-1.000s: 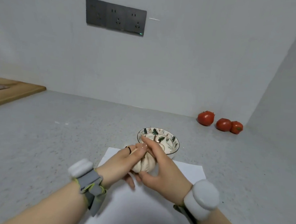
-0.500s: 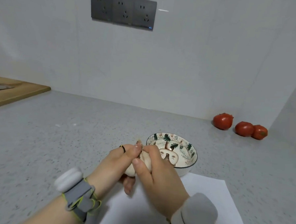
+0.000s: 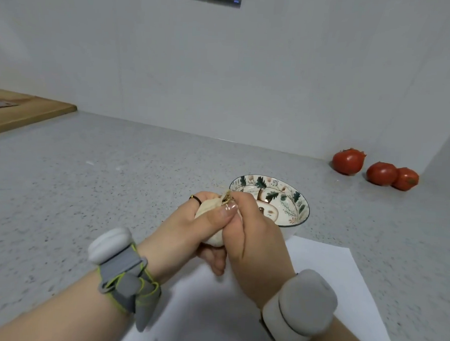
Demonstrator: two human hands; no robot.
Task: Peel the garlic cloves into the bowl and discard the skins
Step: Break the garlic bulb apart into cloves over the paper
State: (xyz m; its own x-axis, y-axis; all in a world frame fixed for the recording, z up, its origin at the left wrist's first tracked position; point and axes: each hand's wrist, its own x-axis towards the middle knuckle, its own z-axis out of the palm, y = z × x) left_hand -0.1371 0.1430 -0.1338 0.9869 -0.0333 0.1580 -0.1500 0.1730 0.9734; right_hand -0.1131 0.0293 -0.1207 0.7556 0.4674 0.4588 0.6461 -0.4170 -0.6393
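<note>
Both hands close round one whole garlic bulb, held in the air above a white paper sheet and just this side of the patterned bowl. The left hand wraps it from below with the thumb laid across its front, and the right hand curls over its far side, fingertips pinching at the dry brown tuft on top. No clove looks peeled yet, and the bowl seems to hold none. The likely trouble lies in the first pull. Papery skin tears in scraps, so a sharp tug may bring away only a shred, or it may burst the bulb and send loose cloves onto the grey counter rather than the paper. Flakes drifting forward could land in the bowl, which stands at the sheet's far edge. A hard squeeze from the left thumb might bruise a clove. Three tomatoes by the wall and a wooden board at far left stand well apart from all this.
</note>
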